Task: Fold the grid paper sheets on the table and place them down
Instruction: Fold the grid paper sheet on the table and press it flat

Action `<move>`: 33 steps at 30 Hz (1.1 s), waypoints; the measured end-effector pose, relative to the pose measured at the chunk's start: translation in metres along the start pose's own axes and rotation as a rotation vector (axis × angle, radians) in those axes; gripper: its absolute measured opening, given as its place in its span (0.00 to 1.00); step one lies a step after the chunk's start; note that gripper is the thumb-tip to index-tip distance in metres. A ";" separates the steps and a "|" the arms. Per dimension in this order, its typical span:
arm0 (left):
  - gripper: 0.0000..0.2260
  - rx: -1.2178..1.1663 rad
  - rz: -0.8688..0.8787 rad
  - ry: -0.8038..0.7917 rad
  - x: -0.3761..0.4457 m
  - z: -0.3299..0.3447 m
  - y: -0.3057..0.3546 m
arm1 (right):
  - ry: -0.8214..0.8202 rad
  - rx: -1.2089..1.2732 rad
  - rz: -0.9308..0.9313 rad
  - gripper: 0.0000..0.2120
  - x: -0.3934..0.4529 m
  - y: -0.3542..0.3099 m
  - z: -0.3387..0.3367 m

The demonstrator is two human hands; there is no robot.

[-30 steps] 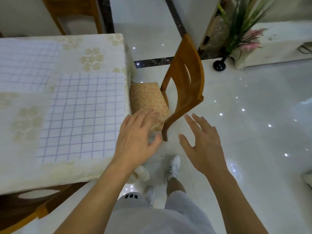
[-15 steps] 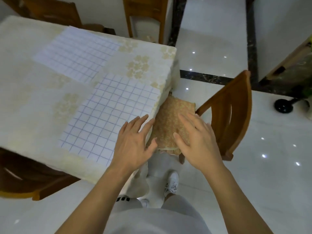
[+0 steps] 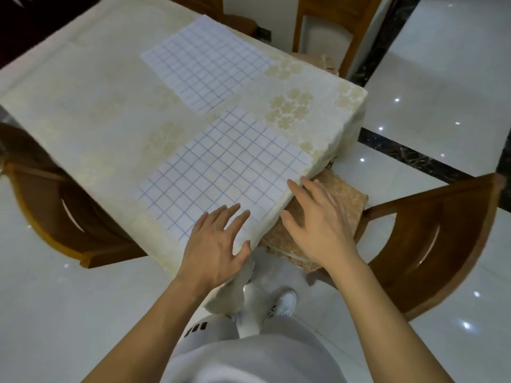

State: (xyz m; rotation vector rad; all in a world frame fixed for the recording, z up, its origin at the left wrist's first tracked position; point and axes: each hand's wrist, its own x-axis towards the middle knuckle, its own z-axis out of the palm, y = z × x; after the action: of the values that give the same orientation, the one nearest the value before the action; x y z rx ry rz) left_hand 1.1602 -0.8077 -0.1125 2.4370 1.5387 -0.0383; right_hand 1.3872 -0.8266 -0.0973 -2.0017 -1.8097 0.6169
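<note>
Two white grid paper sheets lie flat and unfolded on the cream tablecloth. The near sheet (image 3: 221, 170) reaches almost to the table's near corner. The far sheet (image 3: 204, 70) lies beyond it, apart from it. My left hand (image 3: 218, 247) is spread with straight fingers over the near corner of the near sheet. My right hand (image 3: 315, 225) is also spread, its fingertips at the table's right edge beside that sheet, the palm over the chair cushion. Neither hand holds anything.
The table (image 3: 83, 106) has a flower-patterned cloth hanging over its edges. A wooden chair with a patterned cushion (image 3: 431, 233) stands close on the right, another chair (image 3: 55, 205) at the left, a third (image 3: 326, 31) at the far side. Glossy white floor tiles surround it.
The view has swung left and toward the table. Both hands have come forward from over the floor and chair to the near sheet's corner and the table edge.
</note>
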 end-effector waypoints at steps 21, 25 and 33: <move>0.27 0.164 0.449 -0.208 0.058 0.000 -0.213 | -0.182 -0.094 0.152 0.36 0.030 -0.091 0.122; 0.28 0.192 0.643 -0.268 0.080 0.004 -0.253 | -0.193 -0.178 0.167 0.33 0.027 -0.111 0.154; 0.32 0.240 0.951 -0.288 0.108 0.022 -0.317 | -0.184 -0.219 0.144 0.30 0.028 -0.134 0.211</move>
State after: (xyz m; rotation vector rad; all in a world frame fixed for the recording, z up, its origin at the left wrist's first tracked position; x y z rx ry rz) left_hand 0.9277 -0.5880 -0.2153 2.9195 0.1795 -0.3824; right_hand 1.1619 -0.7878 -0.2024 -2.3036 -1.9229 0.6916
